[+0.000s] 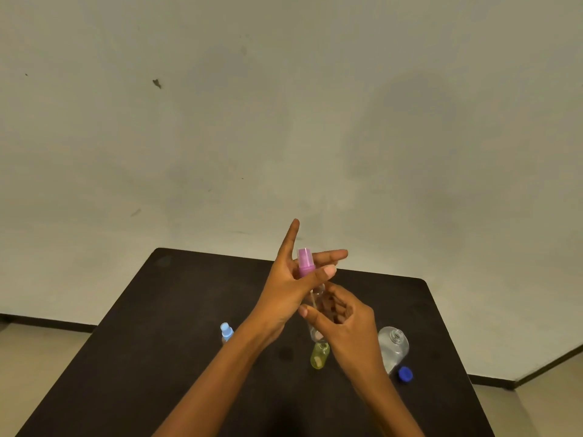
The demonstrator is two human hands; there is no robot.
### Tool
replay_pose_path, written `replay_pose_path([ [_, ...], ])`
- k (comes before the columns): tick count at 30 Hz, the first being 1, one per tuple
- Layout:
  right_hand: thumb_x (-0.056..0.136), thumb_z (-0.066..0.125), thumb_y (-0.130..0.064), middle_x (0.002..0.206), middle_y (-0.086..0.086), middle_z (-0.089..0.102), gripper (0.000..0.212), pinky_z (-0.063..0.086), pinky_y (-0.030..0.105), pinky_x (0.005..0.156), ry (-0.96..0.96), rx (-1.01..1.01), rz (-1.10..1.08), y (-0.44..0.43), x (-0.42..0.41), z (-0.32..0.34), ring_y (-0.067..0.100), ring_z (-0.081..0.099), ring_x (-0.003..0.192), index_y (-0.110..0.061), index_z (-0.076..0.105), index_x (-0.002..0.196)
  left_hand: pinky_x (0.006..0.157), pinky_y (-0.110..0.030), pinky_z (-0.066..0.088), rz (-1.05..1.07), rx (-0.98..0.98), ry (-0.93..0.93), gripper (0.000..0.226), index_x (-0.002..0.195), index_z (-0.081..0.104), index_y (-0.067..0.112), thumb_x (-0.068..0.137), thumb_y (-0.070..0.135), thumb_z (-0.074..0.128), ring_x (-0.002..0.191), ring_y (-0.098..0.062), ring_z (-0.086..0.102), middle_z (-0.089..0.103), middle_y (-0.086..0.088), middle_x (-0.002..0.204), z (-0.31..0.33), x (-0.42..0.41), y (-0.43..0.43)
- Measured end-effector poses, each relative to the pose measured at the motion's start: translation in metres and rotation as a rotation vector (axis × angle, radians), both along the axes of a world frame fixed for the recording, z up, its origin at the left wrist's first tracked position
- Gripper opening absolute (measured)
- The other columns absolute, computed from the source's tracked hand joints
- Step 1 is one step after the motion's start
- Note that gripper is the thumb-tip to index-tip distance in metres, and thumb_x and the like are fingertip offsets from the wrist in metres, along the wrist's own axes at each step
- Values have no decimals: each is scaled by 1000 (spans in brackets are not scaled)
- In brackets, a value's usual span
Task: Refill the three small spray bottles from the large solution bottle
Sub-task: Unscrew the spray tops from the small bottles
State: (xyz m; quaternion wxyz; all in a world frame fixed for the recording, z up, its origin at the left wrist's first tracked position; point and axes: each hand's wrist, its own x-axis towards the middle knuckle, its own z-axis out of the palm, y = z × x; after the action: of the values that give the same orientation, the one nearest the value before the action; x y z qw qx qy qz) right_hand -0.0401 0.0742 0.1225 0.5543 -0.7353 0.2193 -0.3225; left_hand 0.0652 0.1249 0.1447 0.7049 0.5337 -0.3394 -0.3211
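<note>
I hold a small clear spray bottle [316, 299] upright above the black table [176, 326]. My right hand [345, 323] grips its body from the right. My left hand [291, 285] pinches its pink spray cap [305, 262] between thumb and fingers, with the index finger pointing up. A small spray bottle with a light blue cap [226, 332] stands on the table to the left. A small yellow-green bottle [320, 355] without a cap stands just below my hands. The large clear solution bottle [392, 346] stands open at the right, its blue cap [405, 374] lying beside it.
The table's far edge runs just behind my hands, and a plain pale wall rises beyond it. Floor shows on both sides of the table.
</note>
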Motion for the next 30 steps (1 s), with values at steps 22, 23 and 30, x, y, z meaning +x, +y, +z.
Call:
replay_pose_path([
  [22,71,76,-14,84,-20,67,36,48,6,69,-13,34,-11,-4,-2,5,-9,64,85,-39,58,89,93,-23,50,-16,44,-100,93,140,15,43,68,21,70,107,-8,62,69,9,110,2,7,5],
  [23,71,76,-13,83,-19,67,36,48,6,69,-9,22,0,-2,-2,4,-8,64,85,-38,58,89,92,-23,50,-18,39,-101,92,141,15,42,71,17,69,107,-9,62,68,7,112,3,6,4],
  [30,72,75,-9,83,-15,71,33,50,11,69,-31,52,3,-2,-1,1,1,67,85,-33,62,90,89,-24,52,-98,42,-35,84,141,20,35,75,11,65,97,-16,68,73,-1,97,3,3,5],
])
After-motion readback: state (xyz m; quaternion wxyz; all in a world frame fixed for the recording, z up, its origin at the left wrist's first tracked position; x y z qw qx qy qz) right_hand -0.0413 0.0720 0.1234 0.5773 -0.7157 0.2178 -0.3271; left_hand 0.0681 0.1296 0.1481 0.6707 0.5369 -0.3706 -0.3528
